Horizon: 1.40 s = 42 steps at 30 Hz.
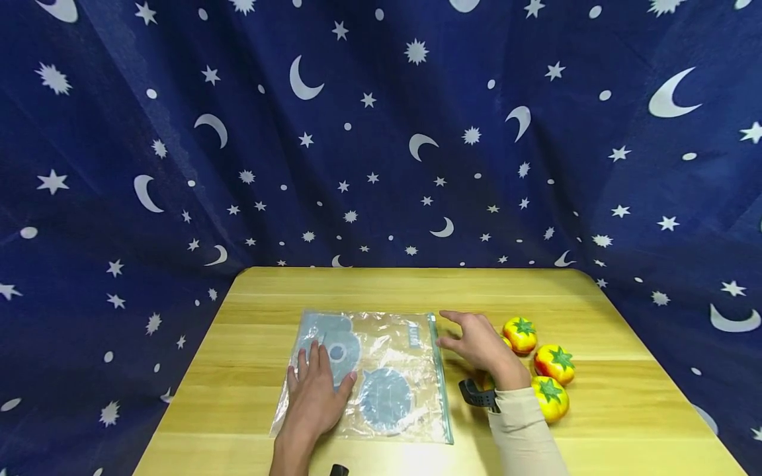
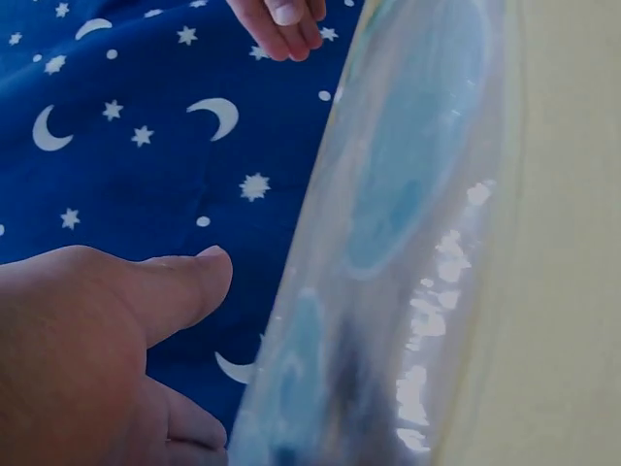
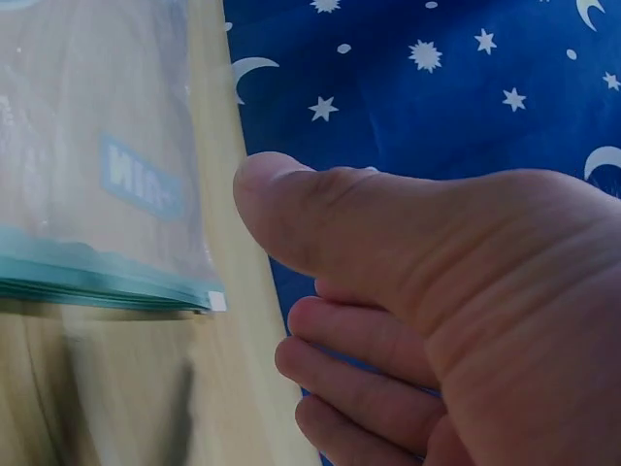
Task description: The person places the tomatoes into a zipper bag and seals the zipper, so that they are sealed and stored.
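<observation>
A clear plastic zip bag (image 1: 387,344) with pale blue printed shapes lies flat on the table, its green zip edge (image 1: 442,390) on the right. My left hand (image 1: 318,396) is spread over the bag's left part, fingers pointing away from me. Just beyond the zip edge, my right hand (image 1: 476,340) hovers near the bag's upper right corner, thumb and forefinger apart with nothing between them. In the right wrist view, the zip's white end tab (image 3: 215,301) shows to the left of the thumb (image 3: 281,209). The left wrist view has the bag (image 2: 388,243) right of the left hand (image 2: 107,340).
Several yellow-red toy fruits with green leaf tops, one of them a rear fruit (image 1: 520,335), sit right of my right hand, some partly hidden behind the wrist. A dark band (image 1: 476,395) is on that wrist. A blue star-and-moon cloth (image 1: 381,165) hangs behind the wooden table (image 1: 238,370).
</observation>
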### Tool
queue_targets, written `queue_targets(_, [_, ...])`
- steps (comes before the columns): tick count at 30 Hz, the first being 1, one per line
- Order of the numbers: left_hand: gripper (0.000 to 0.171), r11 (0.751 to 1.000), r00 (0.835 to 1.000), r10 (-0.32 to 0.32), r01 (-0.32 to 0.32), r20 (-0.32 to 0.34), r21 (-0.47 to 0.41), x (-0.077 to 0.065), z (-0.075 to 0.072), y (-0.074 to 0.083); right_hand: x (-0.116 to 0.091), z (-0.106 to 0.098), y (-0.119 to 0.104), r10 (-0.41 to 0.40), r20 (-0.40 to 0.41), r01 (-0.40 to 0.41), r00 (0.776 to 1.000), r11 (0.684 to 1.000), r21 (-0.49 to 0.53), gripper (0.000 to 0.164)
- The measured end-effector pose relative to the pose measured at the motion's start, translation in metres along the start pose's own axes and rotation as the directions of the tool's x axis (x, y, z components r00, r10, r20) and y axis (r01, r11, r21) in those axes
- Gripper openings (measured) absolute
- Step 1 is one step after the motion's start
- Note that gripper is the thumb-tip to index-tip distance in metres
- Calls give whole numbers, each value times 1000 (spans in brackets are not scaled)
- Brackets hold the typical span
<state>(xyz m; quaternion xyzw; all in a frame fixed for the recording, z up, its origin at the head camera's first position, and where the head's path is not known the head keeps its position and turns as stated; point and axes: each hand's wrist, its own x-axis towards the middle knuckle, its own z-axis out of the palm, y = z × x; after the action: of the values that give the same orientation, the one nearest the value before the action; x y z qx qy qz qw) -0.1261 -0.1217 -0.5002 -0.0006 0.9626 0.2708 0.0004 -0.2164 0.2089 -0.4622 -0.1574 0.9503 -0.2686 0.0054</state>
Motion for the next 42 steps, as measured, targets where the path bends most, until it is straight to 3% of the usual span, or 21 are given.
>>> queue_targets(11, [101, 998, 996, -67, 68, 53, -5, 4, 18, -7, 6, 16, 3, 28, 36, -29, 999, 999, 36, 57])
queue_targets(21, [109, 995, 996, -83, 80, 44, 63, 6, 28, -10, 6, 20, 5, 29, 27, -30, 999, 999, 35, 56])
queue_targets(42, [70, 999, 999, -31, 31, 10, 42, 9, 32, -16, 9, 27, 2, 41, 38, -40, 998, 999, -35, 51])
